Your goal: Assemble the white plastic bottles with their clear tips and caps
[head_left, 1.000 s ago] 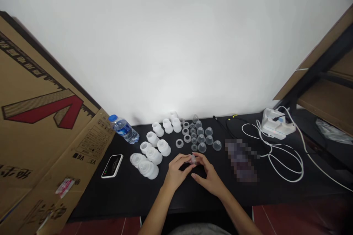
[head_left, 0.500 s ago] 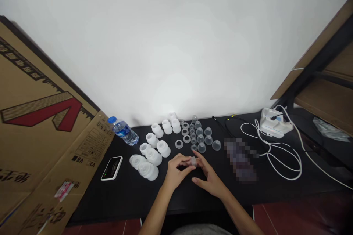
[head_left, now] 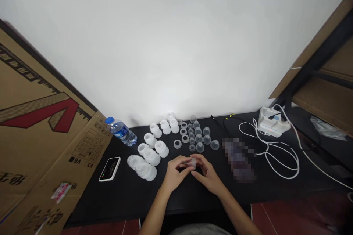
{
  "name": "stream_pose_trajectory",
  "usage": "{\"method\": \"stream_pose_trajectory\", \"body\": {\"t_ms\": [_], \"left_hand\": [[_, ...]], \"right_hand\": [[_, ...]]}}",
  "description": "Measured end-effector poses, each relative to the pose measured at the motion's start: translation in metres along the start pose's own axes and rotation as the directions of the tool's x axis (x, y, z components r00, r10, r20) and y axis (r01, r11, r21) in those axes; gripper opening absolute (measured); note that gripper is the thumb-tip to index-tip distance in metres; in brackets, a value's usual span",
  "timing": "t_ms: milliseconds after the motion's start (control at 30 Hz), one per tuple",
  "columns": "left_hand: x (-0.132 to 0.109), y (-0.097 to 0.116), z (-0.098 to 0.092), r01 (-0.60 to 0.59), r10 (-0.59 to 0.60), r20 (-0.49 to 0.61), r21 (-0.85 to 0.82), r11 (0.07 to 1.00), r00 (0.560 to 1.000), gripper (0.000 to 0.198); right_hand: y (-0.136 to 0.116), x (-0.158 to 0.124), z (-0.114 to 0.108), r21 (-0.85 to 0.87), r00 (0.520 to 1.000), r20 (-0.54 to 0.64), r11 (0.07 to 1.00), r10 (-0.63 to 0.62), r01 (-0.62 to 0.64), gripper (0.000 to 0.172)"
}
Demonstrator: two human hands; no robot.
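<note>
The left hand (head_left: 173, 176) and the right hand (head_left: 208, 175) meet above the black worktop (head_left: 124, 198), both grips narrow, pinching a small clear silicone cup (head_left: 193, 163) between them at the fingertips. Just beyond stand clear cups (head_left: 199, 139) and clear rings (head_left: 177, 144) in loose rows. Further left sit frosted white silicone cups (head_left: 151, 158), a phone (head_left: 109, 169) and a water bottle (head_left: 121, 133). To the right lie a pixelated object (head_left: 237, 159) and a looped white cable (head_left: 275, 158) beside a white device (head_left: 271, 122). Printed cardboard (head_left: 46, 150) covers the far left.
</note>
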State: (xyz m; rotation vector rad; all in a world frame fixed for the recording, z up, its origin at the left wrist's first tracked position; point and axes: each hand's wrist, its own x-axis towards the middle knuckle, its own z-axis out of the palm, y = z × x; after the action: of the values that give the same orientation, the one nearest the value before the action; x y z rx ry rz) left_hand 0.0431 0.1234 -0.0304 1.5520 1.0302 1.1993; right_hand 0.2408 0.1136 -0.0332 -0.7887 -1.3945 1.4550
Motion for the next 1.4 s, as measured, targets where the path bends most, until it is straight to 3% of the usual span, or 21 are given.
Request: {"method": "stream_pose_trajectory", "body": {"t_ms": [167, 267, 367, 467, 667, 800, 933, 1033, 1133, 1233, 1400], "left_hand": [[0.002, 0.008, -0.003, -0.065, 0.06, 0.042, 0.119, 0.991, 0.997, 0.022], [-0.001, 0.012, -0.004, -0.119, 0.128, -0.024, 0.24, 0.964, 0.991, 0.028], [-0.004, 0.017, -0.002, -0.165, 0.238, -0.131, 0.412, 0.896, 0.962, 0.032], [0.005, 0.032, -0.001, -0.207, 0.32, -0.111, 0.561, 0.801, 0.941, 0.032], [0.066, 0.063, -0.012, -0.021, 0.204, -0.139, 0.778, 0.628, 0.969, 0.044], [0.112, 0.055, -0.021, 0.205, 0.02, -0.25, 0.837, 0.508, 0.968, 0.05], [0.135, 0.047, -0.023, 0.23, -0.007, -0.266, 0.82, 0.524, 0.964, 0.031], [0.13, 0.05, -0.022, 0.17, 0.069, -0.243, 0.828, 0.535, 0.967, 0.027], [0.107, 0.055, -0.019, 0.093, 0.188, -0.234, 0.826, 0.557, 0.954, 0.028], [0.074, 0.059, -0.017, -0.034, 0.346, -0.233, 0.785, 0.618, 0.909, 0.025], [0.029, 0.06, -0.02, -0.119, 0.382, -0.196, 0.74, 0.662, 0.903, 0.017]], "right_hand": [[0.001, 0.001, 0.001, -0.02, 0.998, -0.041, 0.999, 0.041, -0.042, 0.042], [0.002, 0.0, 0.001, -0.065, 0.998, -0.069, 0.998, 0.009, -0.013, 0.039], [0.003, -0.001, 0.003, -0.204, 0.998, -0.051, 0.979, -0.027, 0.016, 0.036], [0.0, -0.002, 0.007, -0.384, 0.998, 0.023, 0.921, -0.06, 0.064, 0.036], [-0.002, -0.002, 0.011, -0.459, 0.994, 0.025, 0.882, -0.103, 0.103, 0.035], [0.0, -0.002, 0.009, -0.427, 0.991, -0.012, 0.897, -0.132, 0.114, 0.036], [0.002, -0.001, 0.009, -0.382, 0.989, -0.06, 0.918, -0.138, 0.105, 0.04], [0.005, 0.0, 0.01, -0.353, 0.987, -0.05, 0.927, -0.151, 0.124, 0.049], [0.007, 0.0, 0.009, -0.332, 0.987, -0.025, 0.932, -0.161, 0.144, 0.05], [0.008, 0.0, 0.009, -0.342, 0.989, -0.039, 0.932, -0.142, 0.12, 0.044], [0.011, 0.002, 0.009, -0.348, 0.986, -0.121, 0.935, -0.119, 0.07, 0.028]]}}
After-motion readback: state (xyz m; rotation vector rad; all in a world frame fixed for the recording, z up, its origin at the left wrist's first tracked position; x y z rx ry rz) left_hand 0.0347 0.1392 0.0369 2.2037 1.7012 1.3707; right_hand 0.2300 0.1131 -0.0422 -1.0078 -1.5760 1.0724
